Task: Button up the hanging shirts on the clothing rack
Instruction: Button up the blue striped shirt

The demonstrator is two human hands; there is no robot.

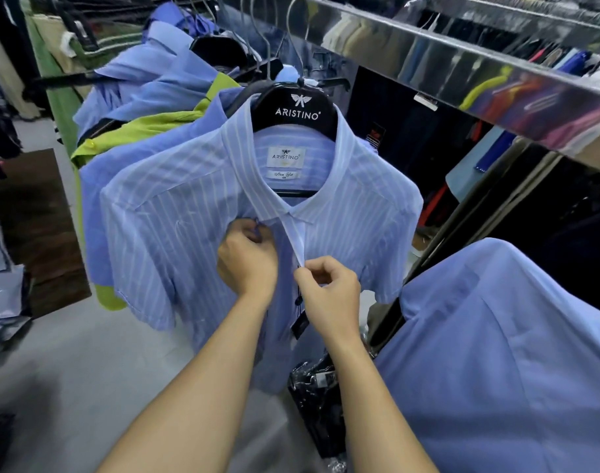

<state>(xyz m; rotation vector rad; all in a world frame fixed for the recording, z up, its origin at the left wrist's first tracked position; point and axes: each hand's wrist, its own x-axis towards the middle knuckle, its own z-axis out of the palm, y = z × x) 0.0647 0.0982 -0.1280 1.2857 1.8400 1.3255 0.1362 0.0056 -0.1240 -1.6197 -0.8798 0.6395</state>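
On its black hanger (296, 107) at the rack, the striped shirt (175, 216) hangs soft and light; my left hand (247, 261) and right hand (329, 288) each pinch a placket edge, slightly apart

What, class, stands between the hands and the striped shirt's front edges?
Nothing visible. The left hand grips one side of the striped shirt and the right hand pinches the placket. A dark tag hangs just below.
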